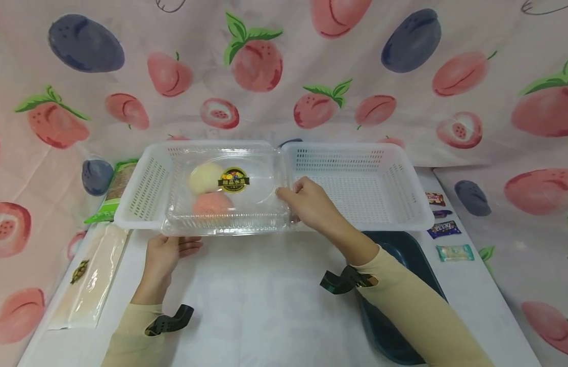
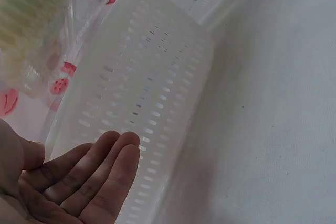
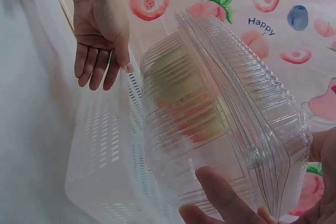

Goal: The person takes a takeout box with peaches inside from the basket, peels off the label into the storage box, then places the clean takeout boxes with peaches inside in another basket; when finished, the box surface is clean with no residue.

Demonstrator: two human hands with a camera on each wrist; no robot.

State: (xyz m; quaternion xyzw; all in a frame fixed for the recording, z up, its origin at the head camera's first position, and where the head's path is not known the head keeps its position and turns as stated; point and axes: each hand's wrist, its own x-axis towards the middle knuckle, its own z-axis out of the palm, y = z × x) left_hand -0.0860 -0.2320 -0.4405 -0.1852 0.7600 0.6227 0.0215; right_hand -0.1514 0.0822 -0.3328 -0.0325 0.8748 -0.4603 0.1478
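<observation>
A clear plastic clamshell box (image 1: 261, 204) with a black-and-gold label is held above the left white basket (image 1: 142, 193). Inside its left half lie a pale yellow round item and a pinkish one, looking like fruit. My right hand (image 1: 313, 204) grips the box's right end, the thumb on the lid and the fingers at the side and underneath in the right wrist view. Beside the basket's front wall, below the box's left front corner, is my left hand (image 1: 162, 257). Its fingers are extended and it holds nothing; the left wrist view shows the palm side of the hand (image 2: 79, 182).
Right of the box stands a second white basket (image 1: 357, 199). A dark tray (image 1: 389, 326) lies partly under my right sleeve. Several small wrapped snacks (image 1: 455, 253) line the right edge. At the left lie a green bag (image 1: 114, 191) and a long pale packet (image 1: 91, 280).
</observation>
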